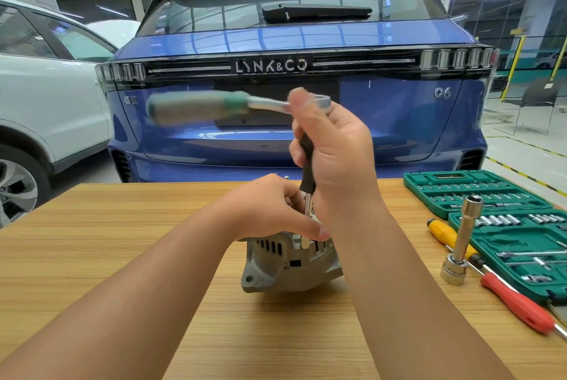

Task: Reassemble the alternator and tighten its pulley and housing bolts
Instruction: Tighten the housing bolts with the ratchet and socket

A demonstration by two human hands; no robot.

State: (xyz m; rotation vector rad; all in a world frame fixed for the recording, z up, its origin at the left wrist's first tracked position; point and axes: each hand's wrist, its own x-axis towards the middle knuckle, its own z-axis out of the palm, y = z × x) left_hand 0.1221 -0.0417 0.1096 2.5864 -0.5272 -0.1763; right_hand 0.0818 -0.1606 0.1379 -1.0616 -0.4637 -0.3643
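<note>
The right hand (334, 158) has its grip curled round the upright extension bar (306, 164) under the blurred ratchet (214, 106); the left hand (270, 207) holds the alternator (285, 266) on the wooden surface (122, 226), fingers curled over its top, socket set (491, 192) well right

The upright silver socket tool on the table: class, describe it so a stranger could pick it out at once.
Start at the open green socket set case on the wooden table's right side. Just in front of it stands the long silver socket, upright on a wider round base. Unlike the yellow-handled screwdriver and red-handled screwdriver lying flat beside it, it stands and has no coloured handle.
</note>
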